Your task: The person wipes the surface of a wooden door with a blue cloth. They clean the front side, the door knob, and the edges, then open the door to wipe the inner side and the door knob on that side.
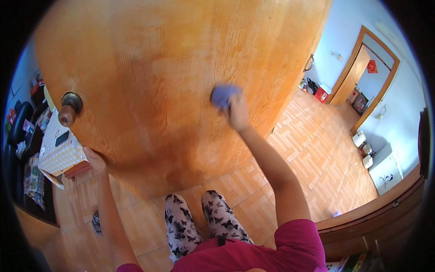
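A wooden door (167,86) with a glossy orange-brown grain fills the middle of the view. My right hand (237,111) is closed on a purple-blue cloth (224,96) and presses it against the door's face, right of the middle. At the door's lower left edge, my left hand (94,159) rests with its fingers stretched along the wood, holding nothing else. A round brown doorknob (69,111) sticks out above my left hand.
To the left, a table with a checked tablecloth (56,147) bears a dark phone (62,138); a black sofa (18,131) stands beyond it. On the right are a tiled floor (317,149), a small white fridge (385,170) and an open doorway (362,81).
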Demonstrator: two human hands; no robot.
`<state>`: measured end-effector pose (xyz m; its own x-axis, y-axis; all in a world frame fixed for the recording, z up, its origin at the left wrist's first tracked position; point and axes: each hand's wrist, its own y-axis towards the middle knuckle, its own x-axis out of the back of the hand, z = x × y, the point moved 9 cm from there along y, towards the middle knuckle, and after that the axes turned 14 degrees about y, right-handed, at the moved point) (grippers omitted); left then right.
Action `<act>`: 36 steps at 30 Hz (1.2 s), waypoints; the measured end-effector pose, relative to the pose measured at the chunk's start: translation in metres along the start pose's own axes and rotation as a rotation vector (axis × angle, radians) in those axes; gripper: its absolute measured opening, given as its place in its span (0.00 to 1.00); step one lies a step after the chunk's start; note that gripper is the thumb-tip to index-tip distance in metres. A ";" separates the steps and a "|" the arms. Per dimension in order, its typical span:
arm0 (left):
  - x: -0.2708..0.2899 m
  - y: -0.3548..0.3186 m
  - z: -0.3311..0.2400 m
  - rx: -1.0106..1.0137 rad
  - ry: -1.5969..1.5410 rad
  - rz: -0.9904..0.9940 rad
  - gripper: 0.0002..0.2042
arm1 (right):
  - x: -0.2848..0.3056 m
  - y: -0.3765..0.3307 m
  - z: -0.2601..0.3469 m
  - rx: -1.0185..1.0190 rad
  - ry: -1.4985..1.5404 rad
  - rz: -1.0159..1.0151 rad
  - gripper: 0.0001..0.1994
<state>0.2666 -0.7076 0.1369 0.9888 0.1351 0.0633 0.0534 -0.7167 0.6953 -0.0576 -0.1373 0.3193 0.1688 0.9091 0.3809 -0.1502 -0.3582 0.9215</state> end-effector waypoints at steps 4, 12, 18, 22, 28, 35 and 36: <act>-0.021 -0.021 -0.013 0.050 -0.077 0.071 0.29 | -0.026 -0.069 -0.011 -0.017 0.025 0.352 0.24; -0.016 -0.022 -0.030 0.032 -0.086 0.143 0.28 | 0.136 0.225 0.016 0.406 -0.106 -0.417 0.18; -0.007 -0.026 -0.031 0.071 -0.098 0.086 0.30 | 0.095 0.241 0.072 0.444 0.076 -0.428 0.17; -0.016 -0.025 -0.045 0.005 -0.104 0.097 0.27 | -0.022 0.031 0.083 0.294 0.002 -0.068 0.15; -0.010 -0.015 -0.043 -0.172 0.016 -0.101 0.21 | -0.064 -0.038 0.049 0.209 0.160 0.467 0.06; -0.018 -0.023 -0.048 -0.039 0.043 0.124 0.26 | 0.119 0.191 0.026 0.294 -0.224 -0.416 0.19; -0.013 -0.023 -0.051 -0.052 0.007 0.095 0.25 | 0.139 0.216 0.015 0.134 -0.192 -0.557 0.19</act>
<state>0.2455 -0.6585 0.1566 0.9881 0.0731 0.1354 -0.0479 -0.6899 0.7223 -0.0515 -0.0918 0.5724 0.3613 0.9175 -0.1664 0.1332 0.1258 0.9831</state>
